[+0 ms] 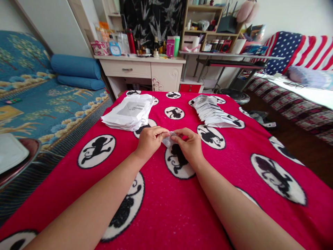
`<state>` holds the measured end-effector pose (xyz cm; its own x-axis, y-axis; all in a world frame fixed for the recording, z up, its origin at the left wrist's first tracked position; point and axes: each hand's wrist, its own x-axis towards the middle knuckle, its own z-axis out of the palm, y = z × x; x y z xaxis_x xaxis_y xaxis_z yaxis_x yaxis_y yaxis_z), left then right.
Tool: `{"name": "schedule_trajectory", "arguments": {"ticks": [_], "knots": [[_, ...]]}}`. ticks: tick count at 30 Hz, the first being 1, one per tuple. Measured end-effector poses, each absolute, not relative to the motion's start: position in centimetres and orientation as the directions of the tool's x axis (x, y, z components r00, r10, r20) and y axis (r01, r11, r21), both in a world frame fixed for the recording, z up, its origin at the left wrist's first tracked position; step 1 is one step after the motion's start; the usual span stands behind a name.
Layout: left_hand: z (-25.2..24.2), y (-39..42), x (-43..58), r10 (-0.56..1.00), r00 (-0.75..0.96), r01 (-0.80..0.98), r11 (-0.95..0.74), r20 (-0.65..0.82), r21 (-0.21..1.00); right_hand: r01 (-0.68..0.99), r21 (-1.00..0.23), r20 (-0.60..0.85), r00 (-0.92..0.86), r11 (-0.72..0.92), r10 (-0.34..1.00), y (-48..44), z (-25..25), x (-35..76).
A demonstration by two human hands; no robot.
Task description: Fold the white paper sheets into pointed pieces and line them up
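Between my two hands is a small clear plastic bag [168,141], pinched near its top edge. My left hand [152,140] grips its left side with thumb and forefinger. On the other side, my right hand [189,143] pinches it the same way, fingertips close to the left ones. The bag hangs just over the red cloth [166,201] with its monkey ovals. Beyond my left hand lies a pile of white printed paper sheets [130,111]. Past my right hand, a fanned row of thin, flat packets [212,111] rests on the cloth.
A cream dresser [135,69] with bottles and boxes stands beyond the far edge. At left is a blue patterned sofa [52,92]; a round tray or stool [30,152] sits nearer. A grey desk [231,55] and a bed [293,111] are at right.
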<state>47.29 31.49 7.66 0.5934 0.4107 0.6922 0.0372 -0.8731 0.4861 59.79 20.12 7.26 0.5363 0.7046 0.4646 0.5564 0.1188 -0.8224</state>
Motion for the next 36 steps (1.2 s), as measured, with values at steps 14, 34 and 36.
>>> {"name": "schedule_trajectory", "arguments": {"ticks": [14, 34, 36], "knots": [[7.2, 31.5, 47.7, 0.671, 0.708, 0.036, -0.347, 0.221, 0.937, 0.367, -0.924, 0.312, 0.571, 0.104, 0.760, 20.3, 7.3, 60.0], [7.7, 31.3, 47.5, 0.544, 0.622, 0.048, -0.744, 0.563, 0.666, 0.610, -0.775, 0.514, 0.459, 0.164, 0.725, 20.0, 7.4, 60.2], [7.9, 31.0, 47.6, 0.541, 0.569, -0.001, -0.752, 0.619, 0.659, 0.633, -0.757, 0.534, 0.461, 0.158, 0.709, 19.9, 7.7, 60.1]]}}
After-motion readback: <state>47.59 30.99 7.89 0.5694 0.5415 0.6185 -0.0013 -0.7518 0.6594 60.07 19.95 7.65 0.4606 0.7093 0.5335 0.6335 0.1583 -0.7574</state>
